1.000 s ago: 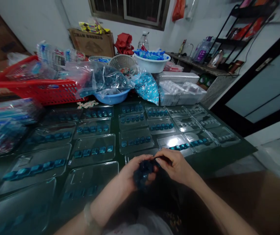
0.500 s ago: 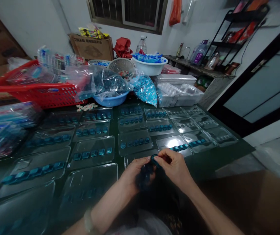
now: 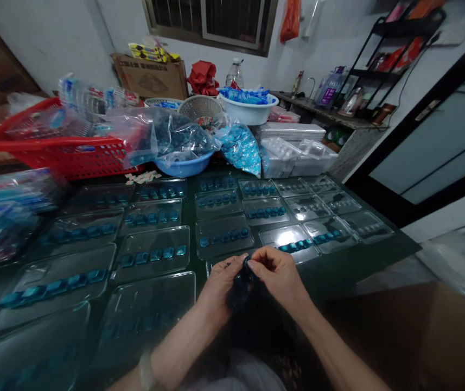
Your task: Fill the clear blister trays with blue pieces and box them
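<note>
Right hand (image 3: 276, 277) has moved closer to the left since the earlier frame, its fingertips now closing on the top of the dark blue clump (image 3: 242, 285) instead of resting at its edge. Left hand (image 3: 220, 288) is curled around the clump's underside, fingers bent and cradling it, apparently as the supporting hand. Right thumb and fingers are pressed together in a pinch at the clump's upper end; the exact piece pinched is hidden by the fingers. The clump is held in the air in front of the body, just short of the near edge of a clear plastic blister tray (image 3: 226, 260). It appears as a tangled mass of small dark blue pieces, its detail obscured by shadow and the hands. Further trays, such as the one just left of the hands (image 3: 151, 255), lie side by side on the dark green tabletop (image 3: 358, 266), apparently to keep each within reach, each carrying a row of blue pieces
</note>
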A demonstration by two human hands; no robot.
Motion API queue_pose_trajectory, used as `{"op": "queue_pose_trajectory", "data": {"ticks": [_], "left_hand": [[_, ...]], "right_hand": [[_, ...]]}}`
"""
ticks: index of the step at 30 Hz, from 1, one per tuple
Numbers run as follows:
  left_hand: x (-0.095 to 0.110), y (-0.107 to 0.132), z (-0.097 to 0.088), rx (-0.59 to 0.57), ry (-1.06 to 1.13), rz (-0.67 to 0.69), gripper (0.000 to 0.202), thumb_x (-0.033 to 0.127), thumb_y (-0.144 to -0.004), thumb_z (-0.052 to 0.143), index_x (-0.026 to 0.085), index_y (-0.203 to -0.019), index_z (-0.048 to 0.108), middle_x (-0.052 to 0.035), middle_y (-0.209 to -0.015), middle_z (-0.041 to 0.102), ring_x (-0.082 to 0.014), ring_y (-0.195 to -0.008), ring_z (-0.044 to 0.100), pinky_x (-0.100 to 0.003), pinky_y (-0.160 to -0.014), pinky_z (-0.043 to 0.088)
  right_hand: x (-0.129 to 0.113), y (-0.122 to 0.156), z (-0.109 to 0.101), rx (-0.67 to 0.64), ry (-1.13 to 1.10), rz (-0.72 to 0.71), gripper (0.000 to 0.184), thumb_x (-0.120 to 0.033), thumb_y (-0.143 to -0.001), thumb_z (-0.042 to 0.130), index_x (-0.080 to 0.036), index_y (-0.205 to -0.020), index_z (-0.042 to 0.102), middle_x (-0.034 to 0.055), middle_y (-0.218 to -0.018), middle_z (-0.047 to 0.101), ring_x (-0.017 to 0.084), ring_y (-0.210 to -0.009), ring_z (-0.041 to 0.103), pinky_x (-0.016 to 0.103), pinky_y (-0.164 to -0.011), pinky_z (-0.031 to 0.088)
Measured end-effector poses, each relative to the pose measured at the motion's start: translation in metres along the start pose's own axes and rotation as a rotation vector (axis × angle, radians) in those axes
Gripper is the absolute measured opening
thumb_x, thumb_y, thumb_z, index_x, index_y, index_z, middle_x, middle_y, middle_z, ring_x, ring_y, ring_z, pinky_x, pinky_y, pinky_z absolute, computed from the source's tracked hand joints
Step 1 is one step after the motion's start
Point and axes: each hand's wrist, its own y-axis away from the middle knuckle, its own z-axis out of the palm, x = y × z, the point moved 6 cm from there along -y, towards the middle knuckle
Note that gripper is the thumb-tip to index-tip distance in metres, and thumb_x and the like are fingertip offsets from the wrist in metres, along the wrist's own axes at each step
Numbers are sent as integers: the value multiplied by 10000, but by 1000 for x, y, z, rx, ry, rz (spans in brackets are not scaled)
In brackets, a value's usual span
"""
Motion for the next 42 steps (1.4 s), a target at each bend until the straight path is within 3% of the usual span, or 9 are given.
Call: {"op": "queue_pose_trajectory", "data": {"ticks": [12,22,25,30,35,38,42], "left_hand": [[7,4,-6,118,-26,15,178,287,-648,648,120,-656,585,10,-483,549,-74,-425,484,-183,-440,370],[11,3,-6,141,-65,101,191,300,-621,666,134,-683,594,22,-508,556,-83,-440,503,-185,-439,371],[9,1,-6,86,-47,48,183,285,-628,663,127,-629,571,25,-484,529,-74,-419,487,-182,-432,371],[-5,-1,-4,-91,7,-183,187,288,-687,609,117,-630,558,6,-469,500,-75,-384,464,-170,-369,330],[-5,1,-1,-147,39,-218,150,240,-671,625,113,-640,551,-7,-492,504,-77,-396,472,-164,-358,318],[0,3,2,-153,3,-181,146,213,-649,646,100,-649,555,-9,-494,505,-71,-401,468,-165,-378,335],[2,4,4,-168,-29,-146,151,210,-662,635,103,-624,536,-10,-490,502,-73,-406,467,-171,-390,340]], "right_hand": [[-7,-5,7,34,78,-61,60,-187,-705,509,-171,-648,514,-39,-578,481,78,-515,441,182,-481,353],[-18,-3,3,149,350,-163,90,-152,-688,482,-184,-605,472,-49,-556,439,77,-515,418,192,-498,330],[-18,-2,1,159,438,-161,88,-141,-667,479,-189,-599,451,-55,-544,411,77,-502,397,198,-487,314],[-20,-1,-1,148,467,-191,91,-115,-634,465,-187,-588,432,-35,-644,451,87,-572,432,208,-529,336],[-6,-3,-1,112,189,-81,85,-138,-647,480,-185,-591,438,-40,-595,474,81,-524,437,205,-494,349],[8,-4,-1,54,-153,101,94,-168,-635,524,-184,-607,435,-60,-526,448,55,-419,383,183,-391,298],[14,2,7,-134,-586,345,179,-209,-667,549,-210,-808,438,-107,-449,320,38,-352,264,153,-321,176]]}}
